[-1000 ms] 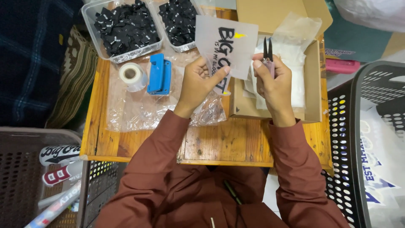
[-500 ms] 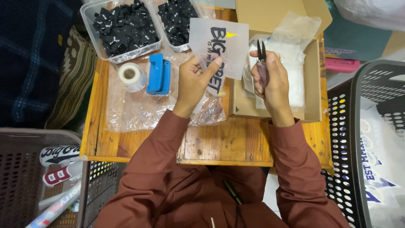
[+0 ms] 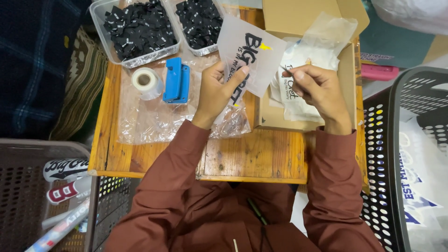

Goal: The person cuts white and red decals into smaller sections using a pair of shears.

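My left hand (image 3: 219, 91) holds up a translucent sheet (image 3: 255, 53) printed with black lettering and a small yellow mark, thumb on its front. My right hand (image 3: 315, 86) is just right of the sheet, fingers pinched on a thin black tool (image 3: 284, 69). Only the tool's tip shows, close to the sheet's right edge. Behind both hands an open cardboard box (image 3: 298, 18) holds white printed pouches (image 3: 298, 105) and a clear bag (image 3: 329, 30).
On the wooden table (image 3: 252, 156) stand two clear tubs of small black pieces (image 3: 140, 30) (image 3: 200, 21), a tape roll (image 3: 146, 83), a blue hand tool (image 3: 176, 83) and crumpled clear plastic (image 3: 149, 121). A black basket (image 3: 387, 140) flanks the right, a brown one (image 3: 28, 196) the left.
My right hand has dropped and tilted, so the black tool that stood upright is now mostly hidden in my fingers. The sheet has shifted slightly in my left hand.
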